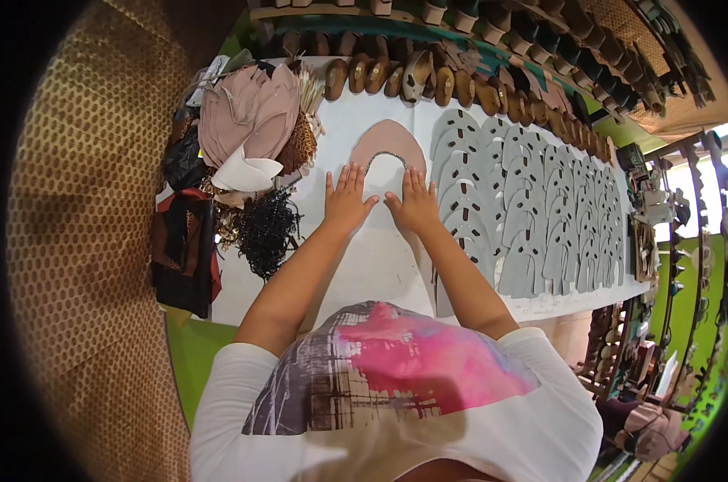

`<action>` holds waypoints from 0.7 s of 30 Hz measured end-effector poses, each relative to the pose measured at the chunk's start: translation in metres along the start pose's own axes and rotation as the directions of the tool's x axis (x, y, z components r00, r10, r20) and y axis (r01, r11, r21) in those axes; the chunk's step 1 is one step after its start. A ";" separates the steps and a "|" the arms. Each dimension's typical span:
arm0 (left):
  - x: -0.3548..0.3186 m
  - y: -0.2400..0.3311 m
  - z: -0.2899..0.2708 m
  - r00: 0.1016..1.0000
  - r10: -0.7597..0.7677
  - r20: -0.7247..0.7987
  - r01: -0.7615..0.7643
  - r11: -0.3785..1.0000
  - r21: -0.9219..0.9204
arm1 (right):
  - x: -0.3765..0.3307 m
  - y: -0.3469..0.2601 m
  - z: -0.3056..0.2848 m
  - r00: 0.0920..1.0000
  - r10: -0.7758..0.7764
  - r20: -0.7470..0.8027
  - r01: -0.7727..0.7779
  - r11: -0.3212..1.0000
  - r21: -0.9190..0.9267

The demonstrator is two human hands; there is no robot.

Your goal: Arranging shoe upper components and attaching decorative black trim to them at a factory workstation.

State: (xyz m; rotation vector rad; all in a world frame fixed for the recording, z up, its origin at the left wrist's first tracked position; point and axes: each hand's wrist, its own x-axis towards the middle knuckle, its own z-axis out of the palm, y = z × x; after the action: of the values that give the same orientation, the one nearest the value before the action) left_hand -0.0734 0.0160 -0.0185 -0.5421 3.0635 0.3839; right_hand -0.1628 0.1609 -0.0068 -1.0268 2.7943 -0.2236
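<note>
A pink, arch-shaped shoe upper piece (389, 136) lies flat on the white table (372, 265), with a dark beaded-looking trim along its inner curve. My left hand (348, 199) rests palm down on its left leg, fingers stretched out and thumb apart. On the right leg lies my right hand (413, 202), also flat with fingers extended. Both hands press on the piece from above, and neither grips it. The ends of the two legs are hidden beneath my fingers.
Overlapping rows of grey upper pieces (532, 217) with dark patches cover the table's right side. A stack of pink cut pieces (247, 116), a white piece (247, 171) and black trim (269, 233) are at left. Brown shoe lasts (377, 74) line the back edge.
</note>
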 end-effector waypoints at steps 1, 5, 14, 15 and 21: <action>-0.002 0.000 0.000 1.000 0.005 -0.008 -0.005 1.000 -0.009 | -0.002 0.005 0.001 1.000 -0.001 -0.021 0.002 0.997 0.076; -0.010 0.003 -0.001 0.999 -0.037 -0.035 0.037 0.999 -0.011 | -0.011 0.017 0.004 0.994 0.075 -0.076 -0.072 0.997 0.039; -0.019 0.004 0.002 0.999 -0.017 -0.027 0.016 0.999 -0.040 | -0.025 0.010 0.002 0.999 0.039 0.000 -0.039 0.999 -0.004; -0.021 0.004 0.002 0.999 -0.015 -0.038 0.014 0.999 -0.043 | -0.026 0.011 0.005 0.999 0.053 -0.002 -0.053 0.999 -0.003; -0.023 0.003 -0.001 0.996 -0.013 -0.094 0.007 0.998 -0.064 | -0.030 0.004 0.021 0.986 0.056 -0.156 -0.054 0.998 0.011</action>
State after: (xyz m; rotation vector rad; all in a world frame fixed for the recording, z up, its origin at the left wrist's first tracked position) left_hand -0.0529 0.0264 -0.0156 -0.5945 3.1463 0.4698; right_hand -0.1386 0.1813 -0.0257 -0.9687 2.9548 -0.3197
